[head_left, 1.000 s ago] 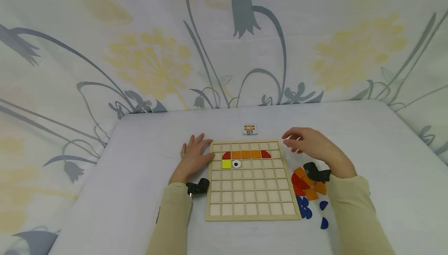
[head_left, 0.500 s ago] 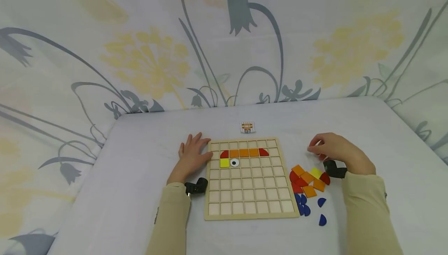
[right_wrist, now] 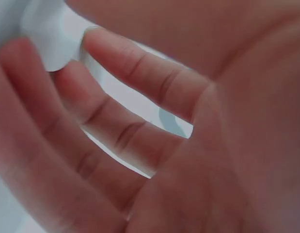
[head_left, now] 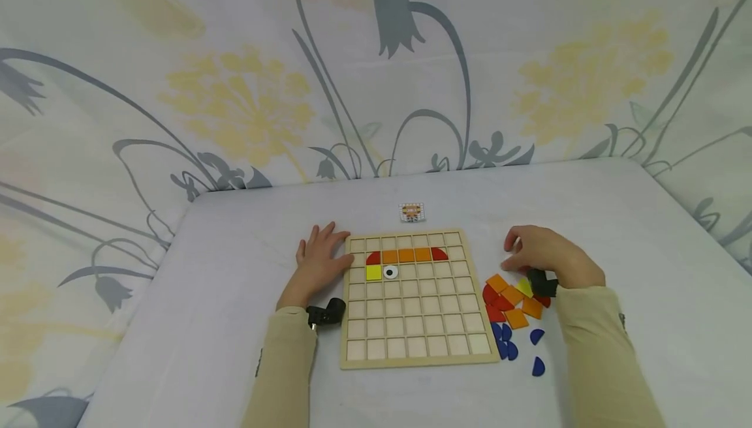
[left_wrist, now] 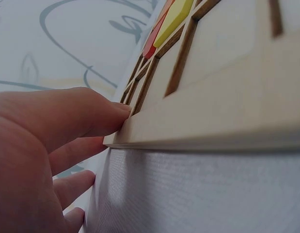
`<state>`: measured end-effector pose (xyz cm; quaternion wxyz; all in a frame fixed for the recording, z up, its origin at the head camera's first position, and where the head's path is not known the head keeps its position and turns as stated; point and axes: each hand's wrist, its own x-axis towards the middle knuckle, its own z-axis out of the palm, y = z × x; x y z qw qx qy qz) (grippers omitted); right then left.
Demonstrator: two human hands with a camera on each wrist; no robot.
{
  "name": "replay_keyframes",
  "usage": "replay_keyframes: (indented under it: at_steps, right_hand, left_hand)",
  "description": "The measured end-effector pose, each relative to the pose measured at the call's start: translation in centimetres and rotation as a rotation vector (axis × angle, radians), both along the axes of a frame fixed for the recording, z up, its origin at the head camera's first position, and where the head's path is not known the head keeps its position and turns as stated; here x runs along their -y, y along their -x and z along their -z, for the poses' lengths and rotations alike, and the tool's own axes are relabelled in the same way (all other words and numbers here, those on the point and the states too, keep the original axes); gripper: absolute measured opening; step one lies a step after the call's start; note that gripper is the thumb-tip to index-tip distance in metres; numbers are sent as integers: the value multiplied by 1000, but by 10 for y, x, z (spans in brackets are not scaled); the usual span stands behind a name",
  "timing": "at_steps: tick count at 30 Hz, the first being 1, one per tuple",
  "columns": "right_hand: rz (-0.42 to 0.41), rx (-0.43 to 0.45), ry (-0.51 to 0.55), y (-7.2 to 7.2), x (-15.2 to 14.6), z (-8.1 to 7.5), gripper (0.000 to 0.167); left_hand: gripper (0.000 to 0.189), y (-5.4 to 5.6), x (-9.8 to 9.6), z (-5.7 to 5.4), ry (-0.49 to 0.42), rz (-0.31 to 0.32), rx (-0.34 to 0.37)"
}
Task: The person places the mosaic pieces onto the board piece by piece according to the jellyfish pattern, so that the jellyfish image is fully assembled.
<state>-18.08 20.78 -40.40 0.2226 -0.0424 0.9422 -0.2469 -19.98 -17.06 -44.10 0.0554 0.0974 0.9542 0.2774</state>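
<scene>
My left hand (head_left: 316, 261) lies at the left edge of a wooden grid board (head_left: 418, 363), fingers extended. In the left wrist view its thumb (left_wrist: 103, 114) touches the board's rim. On the board sit a row of red and orange tiles (head_left: 406, 256), a yellow square tile (head_left: 373, 273) and a white eye disc (head_left: 390, 272). My right hand (head_left: 537, 248) is right of the board, above a pile of loose tiles (head_left: 517, 319). In the right wrist view its fingertips pinch a white round disc (right_wrist: 50, 36); the disc's other face is hidden.
A small pattern card (head_left: 412, 212) lies behind the board. Several blue half-round tiles (head_left: 538, 366) are near the board's right front corner. A patterned cloth (head_left: 252, 102) rises behind the white table (head_left: 223, 323).
My right hand moved right, away from the board's far right corner, then slightly back left over the tile pile. My left hand stays at the board's edge. The board's tiles look unchanged.
</scene>
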Motion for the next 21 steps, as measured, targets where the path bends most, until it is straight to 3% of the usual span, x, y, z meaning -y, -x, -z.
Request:
replay_keyframes:
  at_steps: [8,21]
  right_hand:
    - [20,-41,3,3,16,-4,21]
    - [52,-63,151,7,10,-1,26]
  left_hand:
    - [49,1,2,1,0,0,11]
    - [47,0,0,1,-12,-3,7]
